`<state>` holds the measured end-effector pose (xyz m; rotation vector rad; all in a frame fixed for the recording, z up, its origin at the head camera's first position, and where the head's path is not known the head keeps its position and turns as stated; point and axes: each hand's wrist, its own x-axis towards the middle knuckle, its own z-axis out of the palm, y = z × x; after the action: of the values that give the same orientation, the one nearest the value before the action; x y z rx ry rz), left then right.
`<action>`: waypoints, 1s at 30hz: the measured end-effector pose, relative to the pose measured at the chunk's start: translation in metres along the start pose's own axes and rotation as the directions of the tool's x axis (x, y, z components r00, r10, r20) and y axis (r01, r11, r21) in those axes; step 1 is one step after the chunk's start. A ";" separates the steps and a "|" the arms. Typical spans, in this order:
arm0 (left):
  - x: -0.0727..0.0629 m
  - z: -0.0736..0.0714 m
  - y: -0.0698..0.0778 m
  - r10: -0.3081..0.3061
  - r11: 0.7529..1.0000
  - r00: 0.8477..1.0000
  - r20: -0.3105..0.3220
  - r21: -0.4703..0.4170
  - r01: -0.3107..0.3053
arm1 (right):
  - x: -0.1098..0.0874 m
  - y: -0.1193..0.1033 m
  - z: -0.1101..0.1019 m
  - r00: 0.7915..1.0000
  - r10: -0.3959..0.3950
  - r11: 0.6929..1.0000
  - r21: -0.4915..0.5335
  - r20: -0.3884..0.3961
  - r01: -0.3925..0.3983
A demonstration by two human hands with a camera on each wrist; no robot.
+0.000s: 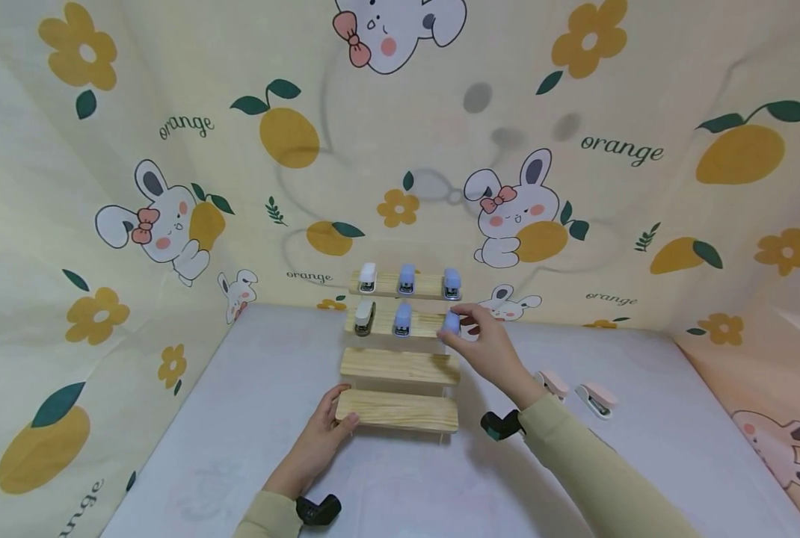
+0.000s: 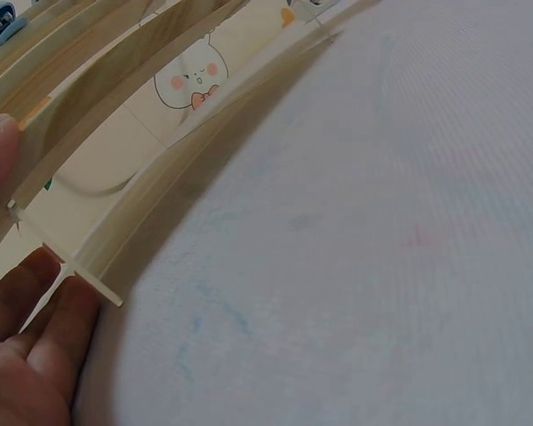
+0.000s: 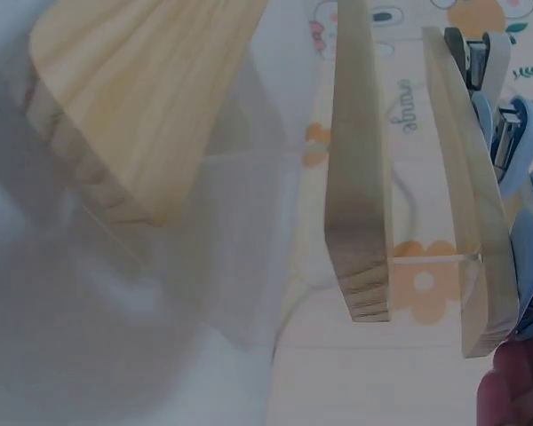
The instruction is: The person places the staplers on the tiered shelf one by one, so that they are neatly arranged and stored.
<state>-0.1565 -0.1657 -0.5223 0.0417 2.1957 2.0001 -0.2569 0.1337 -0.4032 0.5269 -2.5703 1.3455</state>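
The right hand point(image 1: 490, 347) covers part of a blue stapler point(image 1: 451, 323) at the right end of the rack's point(image 1: 400, 367) second board from the back. Thumb and fingers pinch it with only a narrow gap between them; its underside cannot be made out from the head view. In the right wrist view this grip sits at the frame's edge, where just a few fingertips show.

The left hand point(image 1: 322, 432) holds the front board's left end, thumb over the front edge and fingers bent behind it; the left wrist view cuts off much of that hand. The rack's thin see-through side strips are faint.

On the back board, a white stapler and two blue ones stand in a row, spaced apart. The second board also carries another white stapler at its left end and a blue one at its middle. Right of the rack lie two pink staplers point(image 1: 600, 397), one partly hidden by the right sleeve point(image 1: 588, 456).

Bare wood shows along the rack's two front boards. The white tabletop point(image 1: 225, 403) spreads left, right and in front of the rack, ending behind it at the printed cloth point(image 1: 373, 119).
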 end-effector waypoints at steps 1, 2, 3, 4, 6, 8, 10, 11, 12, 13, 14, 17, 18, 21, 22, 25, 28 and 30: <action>0.000 0.000 0.000 0.000 1.000 1.000 0.000 -0.004 0.000 | 0.001 0.000 0.000 1.000 0.007 1.000 0.003 0.000 -0.007; 0.000 0.000 0.000 0.000 1.000 1.000 0.001 -0.007 0.000 | 0.002 0.000 0.000 1.000 0.012 1.000 0.008 0.001 -0.012; 0.000 0.000 0.000 -0.001 1.000 1.000 0.000 -0.009 0.001 | 0.003 0.000 0.001 1.000 0.017 1.000 0.013 0.002 -0.017; 0.000 0.000 0.000 -0.002 1.000 1.000 -0.001 -0.008 0.002 | 0.003 0.000 0.001 1.000 0.024 0.999 0.021 0.002 -0.024; 0.000 0.000 0.000 -0.005 1.000 1.000 -0.004 -0.006 0.005 | 0.004 0.000 0.002 0.999 0.039 0.998 0.041 -0.002 -0.039; 0.001 0.000 0.000 -0.006 1.000 1.000 -0.007 0.000 0.006 | 0.005 0.000 0.003 0.998 0.061 0.996 0.064 -0.006 -0.060; 0.001 0.001 0.000 -0.007 1.000 1.000 -0.010 0.005 0.007 | 0.005 -0.001 0.004 0.996 0.083 0.993 0.081 -0.008 -0.082; 0.001 0.001 0.000 -0.005 1.000 1.000 -0.010 0.006 0.005 | 0.006 0.000 0.004 0.996 0.092 0.992 0.086 -0.009 -0.091; 0.001 0.001 0.000 -0.004 1.000 1.000 -0.009 0.006 0.004 | 0.006 0.000 0.004 0.995 0.100 0.991 0.090 -0.007 -0.099; 0.001 0.001 -0.001 -0.002 1.000 1.000 -0.008 0.005 0.002 | 0.006 0.001 0.004 0.994 0.106 0.990 0.093 -0.005 -0.105; 0.001 0.001 -0.001 -0.001 1.000 1.000 -0.007 0.001 0.001 | 0.007 0.002 0.004 0.994 0.109 0.990 0.095 -0.002 -0.108; 0.001 0.001 -0.001 0.001 1.000 1.000 -0.006 -0.004 -0.001 | 0.007 0.004 0.004 0.993 0.116 0.988 0.102 0.013 -0.117; 0.001 0.001 -0.001 0.000 1.000 1.000 -0.007 -0.002 0.000 | 0.008 0.005 0.003 0.993 0.118 0.988 0.103 0.019 -0.119; 0.000 0.000 -0.001 0.000 1.000 1.000 -0.009 0.008 0.000 | 0.008 0.005 0.003 0.992 0.122 0.987 0.102 0.032 -0.125; 0.000 0.000 0.000 -0.001 1.000 1.000 -0.011 0.015 0.001 | 0.009 0.005 0.002 0.992 0.123 0.987 0.102 0.035 -0.126; 0.000 0.000 0.000 0.000 1.000 1.000 -0.013 0.018 0.001 | 0.009 0.005 0.002 0.992 0.122 0.986 0.108 0.038 -0.126; 0.001 0.000 -0.001 -0.002 1.000 1.000 -0.013 0.009 0.002 | 0.006 0.006 0.000 0.993 0.108 0.987 0.116 0.042 -0.112; 0.002 0.001 -0.002 -0.001 1.000 1.000 -0.011 0.000 0.001 | 0.003 0.008 -0.003 0.994 0.099 0.989 0.106 0.042 -0.103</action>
<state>-0.1580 -0.1649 -0.5241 0.0295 2.2020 2.0047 -0.2629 0.1399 -0.4070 0.4481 -2.5970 1.5294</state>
